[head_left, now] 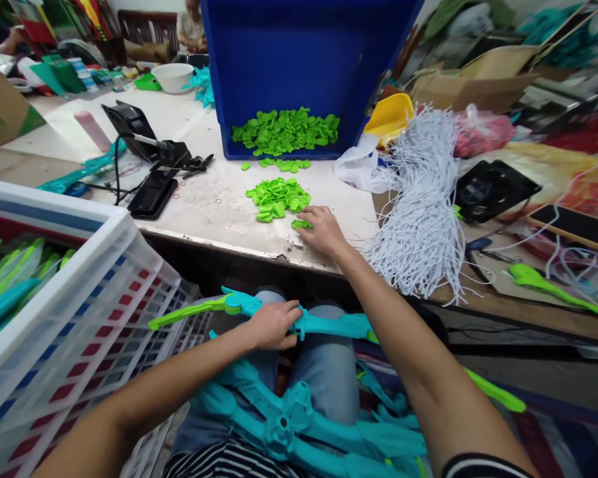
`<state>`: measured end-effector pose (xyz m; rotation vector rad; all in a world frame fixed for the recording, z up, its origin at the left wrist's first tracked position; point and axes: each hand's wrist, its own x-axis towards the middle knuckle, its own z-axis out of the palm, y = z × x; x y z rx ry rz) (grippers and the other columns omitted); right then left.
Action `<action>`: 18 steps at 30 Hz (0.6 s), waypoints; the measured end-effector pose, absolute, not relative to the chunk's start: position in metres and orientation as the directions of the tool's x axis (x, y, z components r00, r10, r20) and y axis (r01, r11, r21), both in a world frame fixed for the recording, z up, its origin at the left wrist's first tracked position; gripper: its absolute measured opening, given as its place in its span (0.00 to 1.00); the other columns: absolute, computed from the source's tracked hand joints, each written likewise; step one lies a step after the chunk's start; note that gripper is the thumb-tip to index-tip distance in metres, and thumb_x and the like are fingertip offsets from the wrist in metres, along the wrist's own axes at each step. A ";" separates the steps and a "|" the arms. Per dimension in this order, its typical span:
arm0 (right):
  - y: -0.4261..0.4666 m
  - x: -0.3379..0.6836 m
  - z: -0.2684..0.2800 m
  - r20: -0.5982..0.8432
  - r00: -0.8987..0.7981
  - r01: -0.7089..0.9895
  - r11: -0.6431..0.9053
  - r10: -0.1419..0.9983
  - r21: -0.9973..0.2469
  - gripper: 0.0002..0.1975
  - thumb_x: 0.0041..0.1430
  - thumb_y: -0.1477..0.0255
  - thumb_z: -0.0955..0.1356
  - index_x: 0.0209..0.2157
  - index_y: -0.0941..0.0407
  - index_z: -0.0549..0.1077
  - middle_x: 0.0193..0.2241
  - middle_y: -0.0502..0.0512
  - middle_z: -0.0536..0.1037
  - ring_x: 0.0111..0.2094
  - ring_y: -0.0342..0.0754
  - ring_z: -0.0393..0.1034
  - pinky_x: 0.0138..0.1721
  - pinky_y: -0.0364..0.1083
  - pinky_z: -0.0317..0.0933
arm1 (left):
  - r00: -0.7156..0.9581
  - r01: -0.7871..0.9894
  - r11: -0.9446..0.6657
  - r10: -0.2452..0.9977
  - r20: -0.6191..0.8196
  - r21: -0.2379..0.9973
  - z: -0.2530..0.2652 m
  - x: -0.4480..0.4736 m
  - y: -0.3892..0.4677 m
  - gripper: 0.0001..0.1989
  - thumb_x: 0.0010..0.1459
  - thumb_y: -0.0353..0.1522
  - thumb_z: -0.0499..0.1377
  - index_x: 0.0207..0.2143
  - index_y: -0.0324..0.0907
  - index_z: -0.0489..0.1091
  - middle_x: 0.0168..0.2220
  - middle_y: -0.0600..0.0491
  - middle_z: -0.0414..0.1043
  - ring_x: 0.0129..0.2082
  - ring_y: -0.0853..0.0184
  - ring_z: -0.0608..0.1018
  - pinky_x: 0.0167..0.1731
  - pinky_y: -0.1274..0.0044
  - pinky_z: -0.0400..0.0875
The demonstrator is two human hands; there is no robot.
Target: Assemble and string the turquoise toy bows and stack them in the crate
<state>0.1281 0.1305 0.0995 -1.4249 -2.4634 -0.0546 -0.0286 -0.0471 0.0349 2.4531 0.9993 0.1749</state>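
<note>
My left hand (275, 324) is closed around the middle of a long teal plastic part (331, 324) lying across my knees. A lime-green arm (189, 312) sticks out from its left end. At the table's front edge, my right hand (321, 229) has its fingertips on a small green plastic piece (301, 224); whether they pinch it is hard to see. Just behind those fingers sits a small pile of green pieces (279, 196). More teal parts (284, 421) rest on my lap.
A blue bin (309, 60), tipped toward me, holds many green pieces (286, 129). White cords (418, 199) lie in a bundle at the right. A phone (153, 194) and small black fan (134, 129) are on the table's left. A white plastic crate (94, 265) stands at my left.
</note>
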 end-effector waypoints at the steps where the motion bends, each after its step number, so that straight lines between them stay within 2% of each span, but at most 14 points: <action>1: 0.128 0.124 0.101 0.238 -0.482 0.853 0.514 0.843 -0.090 0.16 0.56 0.72 0.65 0.45 0.58 0.76 0.48 0.61 0.74 0.50 0.58 0.61 0.51 0.55 0.57 | 0.734 0.611 -0.607 0.675 -0.075 0.508 0.039 -0.030 -0.041 0.23 0.54 0.36 0.57 0.52 0.41 0.65 0.57 0.43 0.64 0.49 0.56 0.74 0.47 0.69 0.69; 3: 0.122 0.117 0.105 0.195 -0.489 0.861 0.506 0.851 -0.047 0.14 0.57 0.74 0.64 0.43 0.58 0.76 0.43 0.62 0.77 0.49 0.58 0.62 0.48 0.55 0.57 | 0.753 0.580 -0.577 0.648 -0.109 0.575 0.047 -0.033 -0.028 0.20 0.54 0.37 0.57 0.50 0.42 0.68 0.51 0.47 0.69 0.45 0.60 0.75 0.44 0.73 0.69; 5: 0.117 0.111 0.108 0.213 -0.444 0.882 0.466 0.871 -0.067 0.15 0.58 0.76 0.62 0.45 0.58 0.76 0.39 0.62 0.78 0.45 0.57 0.65 0.47 0.54 0.58 | 0.772 0.550 -0.524 0.616 -0.155 0.650 0.054 -0.035 -0.012 0.19 0.55 0.38 0.57 0.48 0.41 0.70 0.45 0.48 0.72 0.41 0.62 0.76 0.41 0.76 0.69; 7: 0.112 0.109 0.108 0.241 -0.343 0.898 0.393 0.908 -0.200 0.18 0.58 0.76 0.62 0.48 0.58 0.74 0.35 0.59 0.79 0.40 0.54 0.69 0.45 0.51 0.60 | 0.783 0.521 -0.441 0.587 -0.204 0.731 0.056 -0.035 0.001 0.20 0.55 0.39 0.57 0.49 0.39 0.69 0.42 0.49 0.73 0.38 0.63 0.75 0.38 0.78 0.67; 10: 0.106 0.115 0.103 0.149 -0.162 0.861 0.214 0.975 -0.462 0.16 0.55 0.76 0.62 0.44 0.58 0.76 0.28 0.52 0.78 0.30 0.48 0.72 0.38 0.46 0.64 | 0.806 0.467 -0.311 0.534 -0.255 0.828 0.050 -0.031 0.015 0.20 0.55 0.40 0.58 0.47 0.36 0.69 0.39 0.51 0.74 0.36 0.67 0.73 0.35 0.81 0.65; 11: 0.104 0.119 0.101 0.116 -0.121 0.851 0.163 0.986 -0.500 0.14 0.54 0.75 0.63 0.40 0.58 0.77 0.26 0.52 0.78 0.29 0.48 0.72 0.37 0.45 0.65 | 0.813 0.452 -0.281 0.520 -0.261 0.847 0.046 -0.029 0.018 0.19 0.55 0.40 0.58 0.44 0.36 0.70 0.38 0.52 0.73 0.35 0.67 0.72 0.34 0.81 0.64; 13: 0.102 0.127 0.097 0.135 -0.064 0.865 0.122 0.989 -0.486 0.11 0.51 0.73 0.64 0.34 0.58 0.77 0.27 0.54 0.78 0.30 0.49 0.73 0.37 0.46 0.66 | 0.815 0.445 -0.245 0.509 -0.276 0.861 0.037 -0.024 0.020 0.17 0.56 0.41 0.56 0.38 0.35 0.72 0.32 0.54 0.72 0.32 0.69 0.70 0.31 0.82 0.62; 15: 0.100 0.135 0.095 0.242 -0.088 0.886 0.187 0.966 -0.424 0.11 0.50 0.72 0.66 0.34 0.58 0.77 0.34 0.58 0.78 0.36 0.52 0.72 0.41 0.49 0.66 | 0.808 0.451 -0.240 0.520 -0.278 0.860 0.031 -0.020 0.022 0.18 0.57 0.42 0.55 0.32 0.34 0.73 0.26 0.56 0.69 0.29 0.70 0.68 0.29 0.81 0.59; 18: 0.102 0.140 0.095 0.311 -0.304 0.835 0.409 0.901 -0.368 0.14 0.50 0.73 0.67 0.40 0.58 0.76 0.43 0.61 0.76 0.44 0.54 0.70 0.48 0.51 0.63 | 0.820 0.425 -0.238 0.511 -0.260 0.873 0.027 -0.016 0.024 0.20 0.56 0.44 0.55 0.28 0.34 0.72 0.23 0.57 0.64 0.26 0.71 0.64 0.27 0.80 0.57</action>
